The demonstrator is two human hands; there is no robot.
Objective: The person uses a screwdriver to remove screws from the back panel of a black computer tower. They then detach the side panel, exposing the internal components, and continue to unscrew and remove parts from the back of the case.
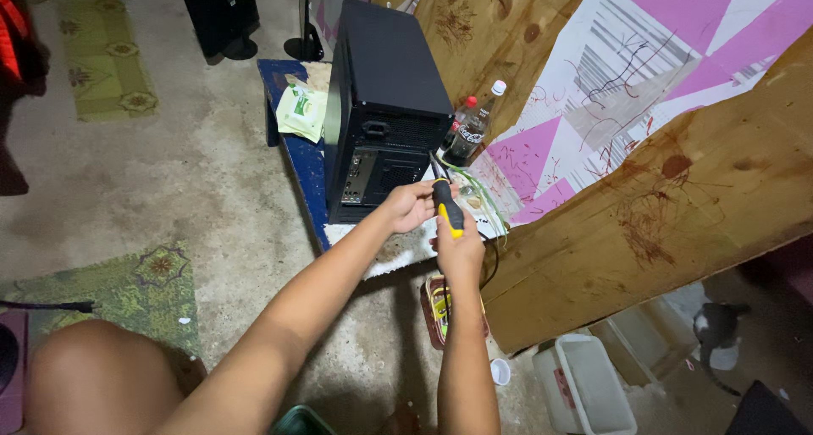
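Right hand: right hand [461, 250] is clenched around the black and yellow handle of a screwdriver [448, 206], held near upright with the shaft pointing up toward the rear of the computer case.
Left hand: left hand [412, 205] is curled beside the upper part of the screwdriver handle, fingers touching it; whether it grips firmly cannot be told.
Screwdriver: located between both hands, just in front of the lower rear corner of the computer case; its tip is too small to make out.
Computer case: a black tower computer case [383, 105] stands upright on the table, rear panel with ports and vent grille facing the person.
Table: low blue table [298, 160] with a worn white covering at its near end, set on a concrete floor [169, 172].
Bottles: two dark plastic bottles [471, 128], one with a red cap and one with a white cap, stand just beside the case on its right.
Packet: a green and white wipes packet [302, 110] lies on the table to the left of the case.
Surroundings: wooden boards [660, 206] lean at right; a white plastic tub [584, 384] and a small white cup [500, 371] rest on the floor below; green patterned mats [127, 287] lie at left.
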